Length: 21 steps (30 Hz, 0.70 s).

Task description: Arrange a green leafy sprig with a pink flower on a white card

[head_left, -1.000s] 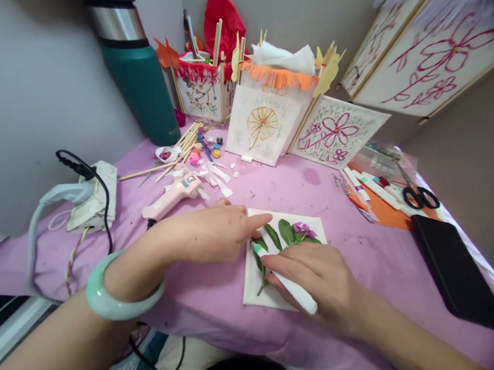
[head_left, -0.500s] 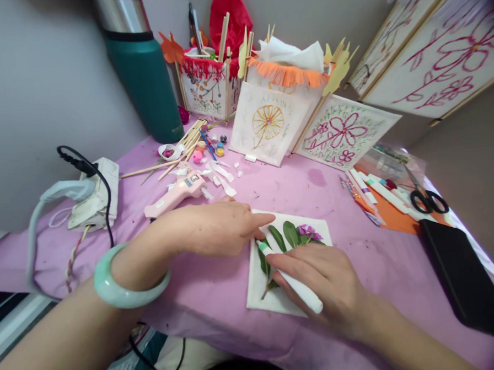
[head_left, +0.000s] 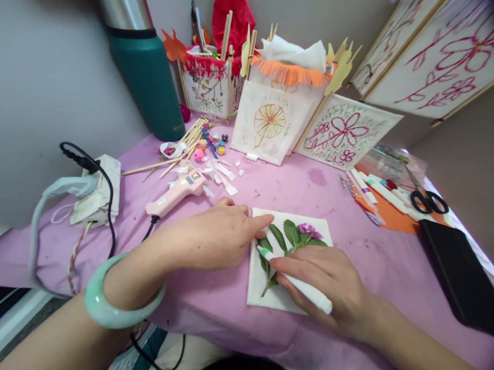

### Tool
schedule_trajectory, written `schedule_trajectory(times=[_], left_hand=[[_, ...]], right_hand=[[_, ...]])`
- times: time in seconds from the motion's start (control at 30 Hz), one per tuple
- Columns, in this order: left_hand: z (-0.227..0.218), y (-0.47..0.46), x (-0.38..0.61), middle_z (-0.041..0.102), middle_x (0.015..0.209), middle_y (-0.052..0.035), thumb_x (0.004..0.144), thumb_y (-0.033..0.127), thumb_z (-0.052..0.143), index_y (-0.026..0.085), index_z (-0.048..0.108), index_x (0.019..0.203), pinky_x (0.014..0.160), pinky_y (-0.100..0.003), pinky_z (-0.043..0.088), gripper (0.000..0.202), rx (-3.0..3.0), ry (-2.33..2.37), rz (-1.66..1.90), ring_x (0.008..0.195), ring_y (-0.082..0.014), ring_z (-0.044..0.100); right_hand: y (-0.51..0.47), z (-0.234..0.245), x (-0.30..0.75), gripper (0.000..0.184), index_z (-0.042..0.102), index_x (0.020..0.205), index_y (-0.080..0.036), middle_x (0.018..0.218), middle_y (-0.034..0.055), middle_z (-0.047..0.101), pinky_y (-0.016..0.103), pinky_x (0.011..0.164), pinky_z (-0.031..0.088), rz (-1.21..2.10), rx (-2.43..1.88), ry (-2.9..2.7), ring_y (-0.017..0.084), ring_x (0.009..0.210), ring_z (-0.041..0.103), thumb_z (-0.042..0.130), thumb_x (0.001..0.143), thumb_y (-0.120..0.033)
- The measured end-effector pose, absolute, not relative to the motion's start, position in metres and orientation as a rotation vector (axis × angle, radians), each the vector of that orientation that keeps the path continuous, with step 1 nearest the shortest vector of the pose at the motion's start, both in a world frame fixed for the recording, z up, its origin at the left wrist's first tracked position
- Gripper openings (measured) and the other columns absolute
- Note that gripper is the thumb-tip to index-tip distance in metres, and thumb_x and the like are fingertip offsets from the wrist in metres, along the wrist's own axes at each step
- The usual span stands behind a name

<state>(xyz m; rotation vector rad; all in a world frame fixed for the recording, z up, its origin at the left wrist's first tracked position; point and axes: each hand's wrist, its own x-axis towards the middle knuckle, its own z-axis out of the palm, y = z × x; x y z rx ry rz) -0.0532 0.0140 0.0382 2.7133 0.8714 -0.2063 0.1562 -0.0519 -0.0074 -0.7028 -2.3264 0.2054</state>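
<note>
A white square card lies on the pink table cover, with a green leafy sprig and a small purple flower laid on it. My right hand grips a white pen with a green tip, its tip touching the sprig's lower leaves. My left hand, with a pale green bangle on the wrist, rests on the card's left edge with the index finger stretched onto it and the other fingers curled.
A pink glue gun and loose wooden sticks lie behind my left hand. A teal flask, decorated paper boxes, a power strip, scissors, markers and a black case surround the card.
The pen tip has slid down and slightly left along the sprig. My left hand stays pressed on the card's edge. The camera has shifted a little.
</note>
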Motion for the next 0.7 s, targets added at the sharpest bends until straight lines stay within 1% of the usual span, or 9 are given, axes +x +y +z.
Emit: schedule_trajectory(times=[0.2, 0.37, 0.6, 0.7], left_hand=[[0.034, 0.014, -0.055, 0.066, 0.096, -0.0078, 0.076, 0.002, 0.038, 0.018, 0.046, 0.131, 0.087, -0.037, 0.039, 0.058, 2.716, 0.853, -0.153, 0.089, -0.0219, 0.059], [0.032, 0.013, -0.056, 0.066, 0.092, -0.0067, 0.075, 0.002, 0.04, 0.019, 0.051, 0.125, 0.086, -0.037, 0.039, 0.055, 2.694, 0.841, -0.064, 0.087, -0.0218, 0.06], [0.029, 0.009, -0.056, 0.063, 0.088, -0.0061, 0.083, 0.004, 0.037, 0.02, 0.053, 0.123, 0.088, -0.038, 0.037, 0.046, 2.72, 0.862, -0.017, 0.085, -0.0206, 0.059], [0.028, 0.008, -0.056, 0.063, 0.088, -0.0059, 0.084, 0.005, 0.035, 0.02, 0.053, 0.122, 0.09, -0.038, 0.036, 0.045, 2.74, 0.862, -0.019, 0.086, -0.02, 0.059]], right_hand=[[-0.056, -0.005, 0.158, 0.016, 0.063, 0.101, -0.01, 0.078, 0.0064, 0.07, 0.029, 0.061, 0.052, 0.224, -0.702, -2.333, 0.016, 0.068, 0.066, 0.056, 0.087, -0.009], [-0.059, -0.003, 0.159, 0.016, 0.063, 0.101, -0.012, 0.078, 0.0057, 0.07, 0.028, 0.06, 0.051, 0.237, -0.705, -2.345, 0.016, 0.067, 0.065, 0.054, 0.088, -0.011], [-0.062, -0.001, 0.162, 0.016, 0.063, 0.1, -0.011, 0.079, 0.0056, 0.07, 0.028, 0.059, 0.051, 0.29, -0.688, -2.341, 0.015, 0.066, 0.064, 0.052, 0.088, -0.011], [-0.063, 0.0, 0.162, 0.016, 0.063, 0.1, -0.011, 0.078, 0.006, 0.07, 0.029, 0.059, 0.051, 0.292, -0.68, -2.346, 0.016, 0.066, 0.065, 0.053, 0.088, -0.011]])
